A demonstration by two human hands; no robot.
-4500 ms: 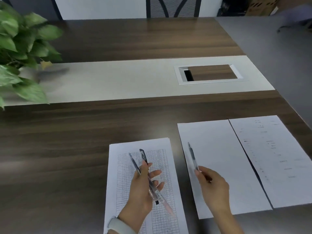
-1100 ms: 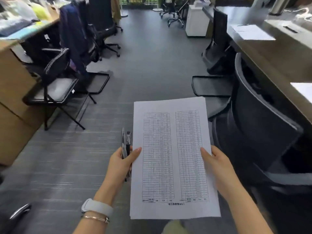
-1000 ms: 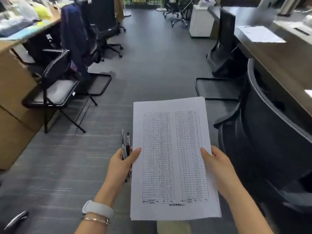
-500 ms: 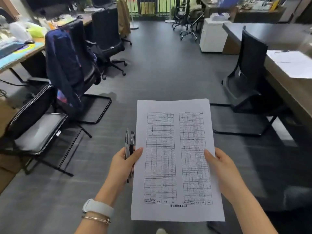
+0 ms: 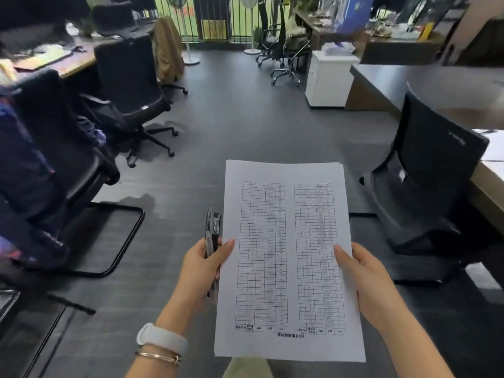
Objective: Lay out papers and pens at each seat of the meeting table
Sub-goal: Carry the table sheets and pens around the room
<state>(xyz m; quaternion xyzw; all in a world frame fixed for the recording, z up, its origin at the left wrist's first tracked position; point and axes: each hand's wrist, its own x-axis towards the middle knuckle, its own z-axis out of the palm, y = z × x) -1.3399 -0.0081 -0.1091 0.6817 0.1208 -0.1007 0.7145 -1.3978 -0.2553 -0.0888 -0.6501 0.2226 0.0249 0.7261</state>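
Observation:
I hold a stack of white papers printed with two table columns, upright in front of me above the floor. My left hand grips its left edge with the thumb on top, and the same hand holds two pens that stick up beside the sheet. My right hand grips the right edge, thumb on the page. The meeting table runs along the right edge of the view, with papers lying on it behind a black chair.
Black office chairs and one draped with dark clothing stand on the left by a desk. A white cabinet stands at the far end of the table. Grey floor stretches ahead between the rows.
I have walked forward along the aisle; the near chair on the right has passed out of view and another black chair has come closer. Both hands keep the same hold on the papers and pens.

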